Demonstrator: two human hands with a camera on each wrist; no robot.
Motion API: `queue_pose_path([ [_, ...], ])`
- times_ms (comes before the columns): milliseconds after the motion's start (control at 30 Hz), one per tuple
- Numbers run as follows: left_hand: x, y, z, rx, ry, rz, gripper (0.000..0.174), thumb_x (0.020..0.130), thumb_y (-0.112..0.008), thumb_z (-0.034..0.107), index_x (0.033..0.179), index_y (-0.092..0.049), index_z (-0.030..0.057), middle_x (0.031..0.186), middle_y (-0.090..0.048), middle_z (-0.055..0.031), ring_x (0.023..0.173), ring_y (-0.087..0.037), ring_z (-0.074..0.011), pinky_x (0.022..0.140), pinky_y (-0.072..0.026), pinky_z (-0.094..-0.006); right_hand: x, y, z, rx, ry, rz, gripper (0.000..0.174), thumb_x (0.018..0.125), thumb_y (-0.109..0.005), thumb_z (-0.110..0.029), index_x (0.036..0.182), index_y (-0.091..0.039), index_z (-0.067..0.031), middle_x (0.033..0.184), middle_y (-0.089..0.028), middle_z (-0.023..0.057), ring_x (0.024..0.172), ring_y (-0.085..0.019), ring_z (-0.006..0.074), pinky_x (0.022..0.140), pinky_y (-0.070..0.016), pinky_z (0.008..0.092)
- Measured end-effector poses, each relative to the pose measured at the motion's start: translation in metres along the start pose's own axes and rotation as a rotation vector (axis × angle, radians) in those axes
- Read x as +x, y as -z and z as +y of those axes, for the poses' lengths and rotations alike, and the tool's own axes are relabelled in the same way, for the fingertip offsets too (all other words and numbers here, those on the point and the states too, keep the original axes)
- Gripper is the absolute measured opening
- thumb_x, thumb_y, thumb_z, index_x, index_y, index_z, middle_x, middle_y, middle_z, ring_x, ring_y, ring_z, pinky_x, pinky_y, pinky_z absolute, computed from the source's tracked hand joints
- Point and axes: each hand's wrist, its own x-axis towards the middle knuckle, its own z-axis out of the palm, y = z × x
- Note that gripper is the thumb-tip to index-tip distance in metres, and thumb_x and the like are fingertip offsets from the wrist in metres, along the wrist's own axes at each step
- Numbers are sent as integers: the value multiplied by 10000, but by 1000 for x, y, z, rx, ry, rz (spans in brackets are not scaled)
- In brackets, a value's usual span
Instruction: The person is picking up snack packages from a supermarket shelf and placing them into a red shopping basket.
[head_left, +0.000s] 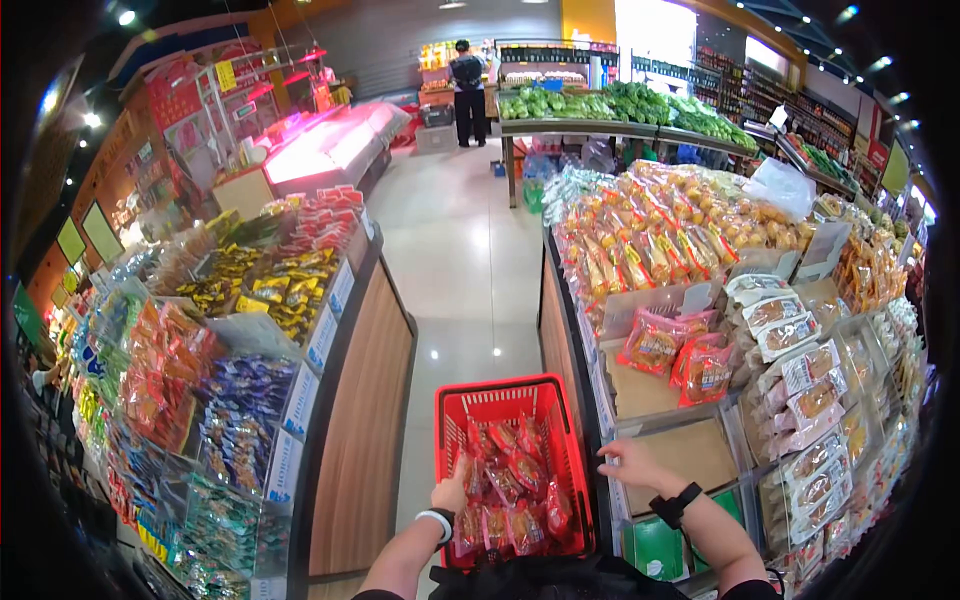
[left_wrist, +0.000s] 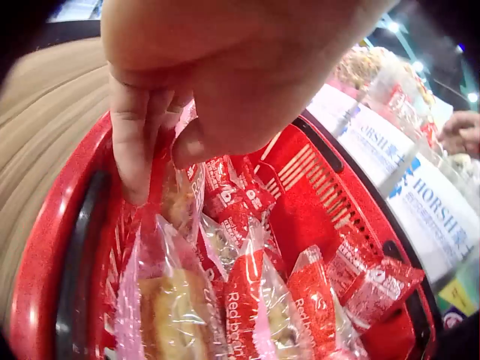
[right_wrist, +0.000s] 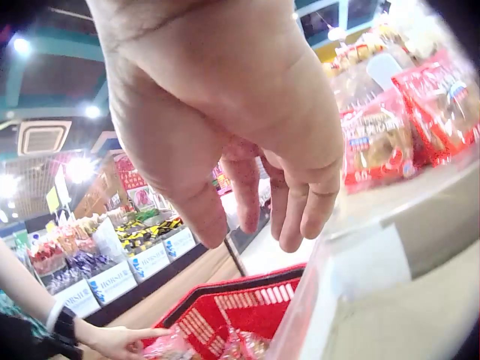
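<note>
The left hand (head_left: 450,492) was closed on a wrapped packet (left_wrist: 156,180), pinched between thumb and fingers inside the red basket (head_left: 503,383), near its left wall. More packets (head_left: 527,470) lay beneath that hand and to its right. The right hand (head_left: 628,462), fingers loosely bent and slightly apart, held nothing above the desk (head_left: 585,440) beside the basket. Beyond it, red bags (head_left: 655,345) lay in a compartment.

The right hand (right_wrist: 225,112) is hanging near the basket (right_wrist: 206,311) while the left hand (right_wrist: 116,340) is touching a packet (right_wrist: 171,345).
</note>
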Motion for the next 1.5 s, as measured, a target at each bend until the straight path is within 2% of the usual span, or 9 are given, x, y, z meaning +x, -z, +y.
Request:
queue_pose_path([
  [167, 8, -8, -8, 159, -92, -212, 547, 797, -490, 174, 1330, -385, 234, 933, -635, -216, 870, -631, -381, 763, -509, -474, 42, 66, 9, -193, -88, 250, 430, 678, -696, -141, 1077, -559, -53, 1000, -571, 164, 908, -573, 305, 740, -496, 417],
  [333, 15, -20, -10, 150, -32, -239, 556, 781, -541, 244, 1320, -405, 238, 996, -621, -216, 926, -618, -364, 789, -509, -458, 98, 99, 36, -381, -140, 659, 743, 672, -637, -43, 1329, -292, -3, 1387, -240, 246, 1056, -503, 429, 848, -467, 449],
  [500, 0, -6, -4, 225, -64, -221, 599, 739, -570, 277, 1315, -417, 205, 1016, -618, -214, 935, -611, -368, 786, -508, -456, 122, 121, 42, -272, -276, 515, 823, 692, -668, -81, 1372, -210, -5, 1381, -264, 246, 1180, -419, 414, 933, -425, 435],
  [700, -6, -8, -3, 213, -80, -229, 534, 749, -593, 260, 1258, -467, 163, 1028, -611, -214, 968, -601, -362, 785, -506, -457, 116, 116, 44, -511, -337, 450, 456, 676, -719, -106, 1079, -508, -65, 1128, -416, 196, 922, -566, 392, 764, -498, 459],
  [867, -19, 19, 24, 238, -76, -256, 439, 766, -575, 222, 1190, -518, 126, 1026, -614, -203, 1004, -591, -347, 803, -500, -449, 96, 103, 40, -510, -270, 538, 357, 685, -699, -79, 997, -527, -72, 1107, -451, 167, 844, -582, 401, 725, -493, 480],
  [1033, -6, 8, 29, -29, -440, -13, 425, 752, -604, 229, 1153, -553, 99, 893, -638, -179, 812, -628, -348, 704, -506, -456, 59, 94, -19, -524, -124, 627, 246, 739, -599, -47, 969, -522, -86, 1056, -495, 128, 802, -595, 382, 653, -496, 474],
  [1100, -9, 26, 55, -234, -743, 196, 479, 763, -658, 221, 1204, -529, 88, 879, -614, -145, 763, -615, -287, 666, -513, -400, 42, 82, -47, -494, 7, 551, 231, 753, -544, -37, 975, -519, -98, 1059, -498, 117, 795, -603, 358, 605, -506, 449],
  [1267, -72, 124, 148, -638, -753, 307, 499, 758, -700, 285, 1167, -516, 67, 934, -533, -117, 821, -582, -289, 690, -501, -370, 9, 36, -103, -458, 280, 248, 293, 735, -549, -34, 1017, -507, -98, 1079, -494, 123, 774, -610, 351, 585, -524, 425],
  [1500, -75, 98, 143, -409, -909, 310, 260, 757, -706, 233, 909, -633, 35, 878, -588, -122, 700, -608, -275, 610, -509, -331, 1, -19, -95, -352, 300, -43, 370, 751, -555, -46, 1109, -475, -91, 1151, -462, 161, 806, -616, 373, 634, -535, 439],
])
